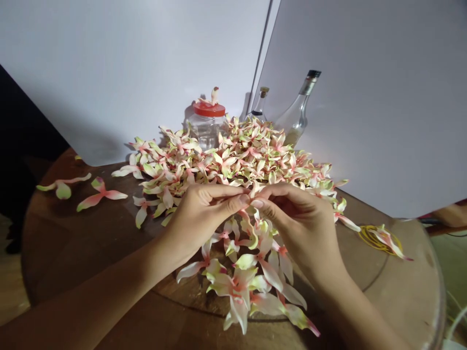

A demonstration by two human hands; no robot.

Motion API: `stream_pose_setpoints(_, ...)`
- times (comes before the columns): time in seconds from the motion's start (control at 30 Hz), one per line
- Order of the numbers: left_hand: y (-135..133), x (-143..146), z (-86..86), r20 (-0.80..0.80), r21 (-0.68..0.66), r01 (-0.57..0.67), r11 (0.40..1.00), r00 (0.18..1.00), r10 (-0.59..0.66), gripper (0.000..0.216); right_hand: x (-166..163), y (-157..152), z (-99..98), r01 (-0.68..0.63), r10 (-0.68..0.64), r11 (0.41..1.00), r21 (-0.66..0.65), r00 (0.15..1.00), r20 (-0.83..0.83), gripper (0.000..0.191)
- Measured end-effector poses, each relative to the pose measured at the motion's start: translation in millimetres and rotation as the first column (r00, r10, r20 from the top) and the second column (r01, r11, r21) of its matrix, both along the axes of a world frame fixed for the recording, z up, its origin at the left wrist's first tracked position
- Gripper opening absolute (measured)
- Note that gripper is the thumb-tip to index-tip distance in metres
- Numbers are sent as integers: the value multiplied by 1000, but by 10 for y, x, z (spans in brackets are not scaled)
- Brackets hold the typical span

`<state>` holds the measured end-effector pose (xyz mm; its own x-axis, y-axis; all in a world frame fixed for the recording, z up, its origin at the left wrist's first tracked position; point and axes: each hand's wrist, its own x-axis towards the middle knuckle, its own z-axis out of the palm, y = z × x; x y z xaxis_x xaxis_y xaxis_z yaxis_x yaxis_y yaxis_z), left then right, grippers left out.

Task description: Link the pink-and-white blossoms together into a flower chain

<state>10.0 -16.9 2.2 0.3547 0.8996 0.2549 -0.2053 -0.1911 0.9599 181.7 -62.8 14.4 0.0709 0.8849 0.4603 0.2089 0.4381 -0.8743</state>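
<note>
My left hand [209, 209] and my right hand [297, 214] meet over the middle of the table, thumbs and forefingers pinched close together. Between the fingertips is a small pink and cream artificial flower piece [249, 226], with curled petals hanging below. Both hands seem to grip it; the exact hold is partly hidden by the fingers. Under them lies a loose group of larger pink, white and green petal pieces [237, 287]. Behind the hands spreads a big heap of similar petal pieces [255, 155].
A clear jar with a red lid [209, 109] stands behind the heap, a petal piece on top. Two glass bottles, a small one [260, 104] and a taller tilted one [301, 114], lean near the pale panels. Yellow cord [372, 238] lies coiled on the right of the round brown table [80, 262].
</note>
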Motion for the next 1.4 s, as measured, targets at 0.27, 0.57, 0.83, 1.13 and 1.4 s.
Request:
stream_pose_setpoints(0.27,2,3,-14,35,-64,42,997,999,-40,18,18,9,3,-36,35,999,-31,999,-27,8)
stream_pose_setpoints(0.57,17,-8,-46,35,-117,65,991,997,-62,20,23,14,26,-39,38,999,-34,999,-19,7)
stream_pose_setpoints(0.83,8,-7,-39,54,-94,89,992,995,-84,22,34,5,31,-65,64,996,-65,998,-12,12)
stream_pose_setpoints(1.13,-7,-4,-6,-142,160,-163,974,972,187,16,-11,-55,12,69,-194,963,259,847,494,7)
stream_pose_setpoints(1.4,13,14,-42,-82,42,-71,997,994,75,15,19,-84,33,68,-111,990,126,918,381,7)
